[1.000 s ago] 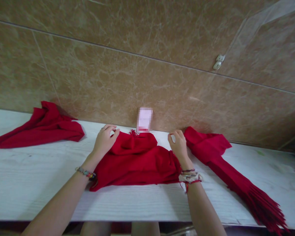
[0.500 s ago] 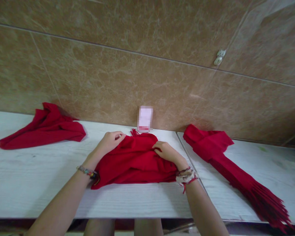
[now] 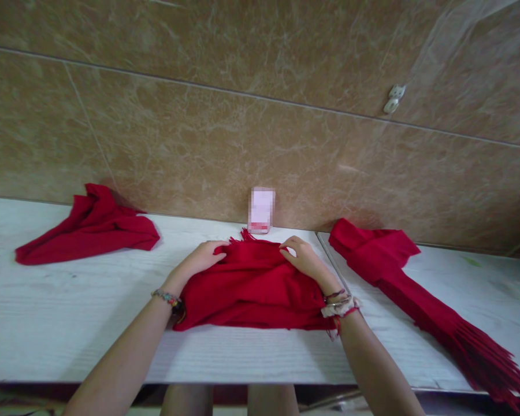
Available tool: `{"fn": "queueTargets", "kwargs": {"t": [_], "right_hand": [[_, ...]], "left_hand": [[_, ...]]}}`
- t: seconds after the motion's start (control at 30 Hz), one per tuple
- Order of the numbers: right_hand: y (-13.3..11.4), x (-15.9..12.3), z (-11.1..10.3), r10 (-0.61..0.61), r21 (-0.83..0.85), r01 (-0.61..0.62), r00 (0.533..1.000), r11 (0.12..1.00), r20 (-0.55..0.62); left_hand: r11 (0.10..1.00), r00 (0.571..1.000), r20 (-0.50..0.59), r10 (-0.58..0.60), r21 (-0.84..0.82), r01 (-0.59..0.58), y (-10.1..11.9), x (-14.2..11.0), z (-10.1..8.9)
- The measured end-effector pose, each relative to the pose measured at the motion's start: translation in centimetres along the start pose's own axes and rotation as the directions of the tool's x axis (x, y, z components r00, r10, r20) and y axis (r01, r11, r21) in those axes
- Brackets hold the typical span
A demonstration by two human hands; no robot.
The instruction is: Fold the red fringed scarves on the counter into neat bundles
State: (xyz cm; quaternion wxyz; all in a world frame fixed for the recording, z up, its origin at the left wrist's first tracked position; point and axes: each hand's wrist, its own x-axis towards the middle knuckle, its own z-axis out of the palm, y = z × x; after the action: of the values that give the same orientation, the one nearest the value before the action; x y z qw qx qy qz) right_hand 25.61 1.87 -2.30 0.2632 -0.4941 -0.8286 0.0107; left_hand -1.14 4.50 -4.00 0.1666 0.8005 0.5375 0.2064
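Note:
A red fringed scarf (image 3: 251, 289) lies bunched in folds on the white wood-grain table, between my two hands. Its tassels (image 3: 246, 235) show at the far edge. My left hand (image 3: 204, 257) pinches the far left edge of the cloth between thumb and fingers. At the far right corner, my right hand (image 3: 302, 257) holds the edge with curled fingers. Both wrists wear bracelets, and the right one also has a pale fabric band. The underside of the scarf is hidden.
To the left lies a crumpled red cloth (image 3: 91, 228). On the right another red scarf (image 3: 398, 289) stretches out, its fringe hanging over the near edge. A phone (image 3: 262, 209), its screen blurred, leans on the brown tiled wall (image 3: 199, 138). A seam crosses the table (image 3: 47, 323).
My right hand has moved from on top of the cloth to its far right corner, and the far edge now lies straighter. My left hand stays at the far left edge.

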Motion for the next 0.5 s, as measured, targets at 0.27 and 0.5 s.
{"fn": "queueTargets", "kwargs": {"t": [0.27,0.5], "right_hand": [[-1.5,4.3,0.3,0.010,-0.263,0.080,0.947,0.961,0.322],[-2.7,5.1,3.2,0.059,-0.405,0.083,0.944,0.910,0.326]], "left_hand": [[0.851,0.986,0.138,0.090,-0.526,-0.004,0.8,-0.5,-1.1],[0.997,0.989,-0.125,-0.077,-0.030,0.073,-0.2,0.1,0.9]]}}
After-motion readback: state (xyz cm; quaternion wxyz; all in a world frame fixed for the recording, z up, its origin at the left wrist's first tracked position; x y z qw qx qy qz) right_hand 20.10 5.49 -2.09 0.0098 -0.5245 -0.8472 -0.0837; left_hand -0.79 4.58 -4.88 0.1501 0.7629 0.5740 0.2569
